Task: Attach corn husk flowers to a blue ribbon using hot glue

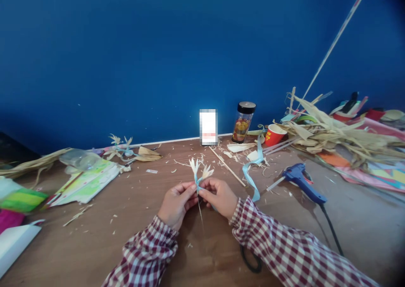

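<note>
Above the middle of the table, a small husk flower [207, 172] with two pale, split-petal heads is held upright on a thin stem. Light blue ribbon is wound where the heads join. My left hand [177, 202] pinches the stem just below the heads from the left. My right hand [220, 196] grips it at the same place from the right, thumb and index finger pressed at the blue wrapping. The stem's thin end pokes out below my fingers. Beyond my right hand a loose length of light blue ribbon [251, 181] lies curled on the table.
A blue glue gun [303, 182] lies at right, its black cord trailing toward me. A red paper cup [275, 135], a lidded jar [243, 122] and a heap of dry husks [335, 131] stand behind. Finished-looking husk flowers [122, 147] and a painted sheet [90, 183] are at left.
</note>
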Motion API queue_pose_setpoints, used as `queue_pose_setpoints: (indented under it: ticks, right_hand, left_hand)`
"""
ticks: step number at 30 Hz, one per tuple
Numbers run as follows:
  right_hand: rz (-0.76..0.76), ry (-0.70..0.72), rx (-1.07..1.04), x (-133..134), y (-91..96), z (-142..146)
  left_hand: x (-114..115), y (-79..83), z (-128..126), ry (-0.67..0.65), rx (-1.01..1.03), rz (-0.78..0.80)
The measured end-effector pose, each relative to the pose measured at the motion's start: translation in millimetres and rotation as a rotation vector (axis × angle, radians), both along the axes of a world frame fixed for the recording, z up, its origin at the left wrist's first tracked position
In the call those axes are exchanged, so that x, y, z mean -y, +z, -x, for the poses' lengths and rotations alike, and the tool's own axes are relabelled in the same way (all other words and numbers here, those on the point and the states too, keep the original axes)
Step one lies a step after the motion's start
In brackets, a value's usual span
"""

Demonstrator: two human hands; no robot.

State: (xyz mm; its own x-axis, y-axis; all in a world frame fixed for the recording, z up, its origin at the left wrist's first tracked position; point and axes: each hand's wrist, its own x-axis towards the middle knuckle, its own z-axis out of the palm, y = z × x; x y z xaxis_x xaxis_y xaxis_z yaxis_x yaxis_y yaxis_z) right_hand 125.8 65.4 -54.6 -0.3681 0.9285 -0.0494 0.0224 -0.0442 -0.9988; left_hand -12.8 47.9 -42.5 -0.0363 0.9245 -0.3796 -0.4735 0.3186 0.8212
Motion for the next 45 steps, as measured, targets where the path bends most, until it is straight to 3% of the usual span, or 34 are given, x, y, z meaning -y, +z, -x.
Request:
queue_pose_setpoints:
  ticks: [8, 16, 22, 26, 36, 45]
  right_hand:
    - [-0.015, -0.05, 0.013, -2, -3.4, -2]
    - [-0.011, -0.04, 0.044, 1, -1.4, -1]
    - [-0.189, -0.057, 0.157, -3, 3.6, -4]
    - [-0.228, -0.028, 0.223, -8, 4.0, -8]
    - [-0.163, -0.013, 0.323, -5, 6.7, -9]
    - [-0.097, -0.024, 0.364, -3, 14.1, -11]
  left_hand:
    - [0, 0.7, 2, -0.083, 0.059, -0.007]
    - [1, -4.0, -3, -0.031, 0.034, -0.027]
    - [1, 2.0, 1, -0.043, -0.009, -0.005]
    - [2, 5.0, 4, -0.09, -0.034, 0.008]
    - [3, 4.4, -1, -0.158, -0.055, 0.003]
    - [2, -0.3, 1, -0.134, -0.042, 0.029]
